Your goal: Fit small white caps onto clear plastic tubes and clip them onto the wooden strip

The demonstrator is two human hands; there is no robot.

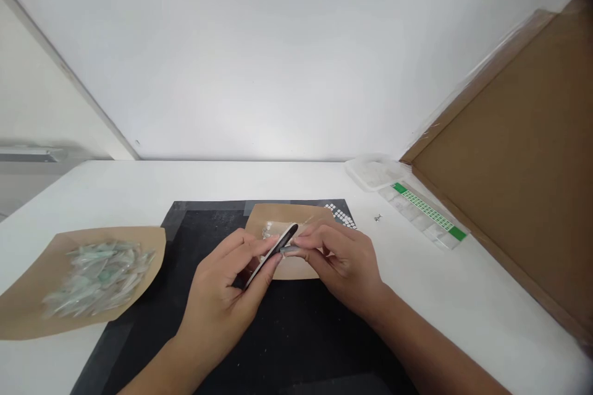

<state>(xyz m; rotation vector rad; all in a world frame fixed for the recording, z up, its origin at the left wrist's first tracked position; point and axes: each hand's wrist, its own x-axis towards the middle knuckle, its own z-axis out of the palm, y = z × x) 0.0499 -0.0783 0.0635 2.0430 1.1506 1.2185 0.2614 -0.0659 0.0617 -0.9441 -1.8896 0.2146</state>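
My left hand (227,287) is closed round a dark, slim tool like tweezers (273,253), its tip pointing up and right. Touching the tool's tip, my right hand (340,256) pinches a small grey part (291,250) between thumb and fingers. Both hands hover over a black mat (287,333). Just behind them lies a small brown paper sheet (282,219) with tiny clear pieces on it.
A larger brown paper sheet (28,302) at the left carries a heap of clear and green packets (97,278). At the back right lie a clear plastic tray (373,173), a green-and-white strip (426,213), a small metal part (378,218) and a big cardboard board (514,160). A dotted sheet (341,215) peeks from the mat's corner.
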